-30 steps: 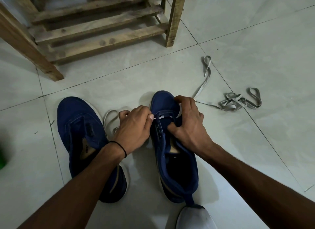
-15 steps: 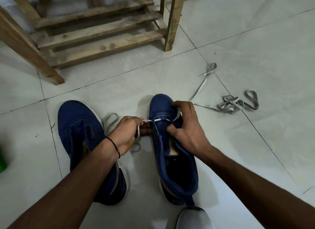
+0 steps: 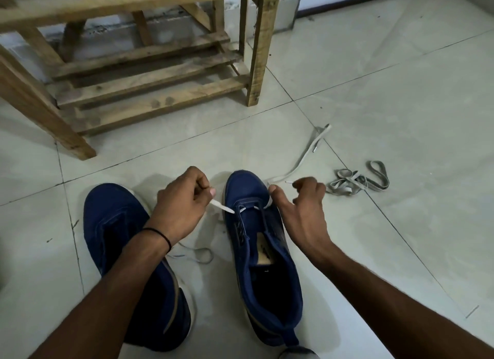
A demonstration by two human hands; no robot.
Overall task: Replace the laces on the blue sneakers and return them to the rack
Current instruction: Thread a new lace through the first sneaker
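- The right sneaker [image 3: 248, 190] stands on the floor between both hands, beside the left sneaker [image 3: 115, 225]. The rack [image 3: 160, 91] is beyond them.
- The left hand [image 3: 181, 206] pinches the lace [image 3: 222, 206] at the eyelets nearest the toe. The right hand [image 3: 299, 211] pinches the opposite run.
- Draw both runs out evenly until their lengths match, keeping the lace flat and untwisted.
- The insole marking is not legible.

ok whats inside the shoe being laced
A tan insole shows inside the shoe, with a dark hollow toward the heel. The toe end is covered by the upper, so nothing there can be seen. The lace crosses only the front eyelets.
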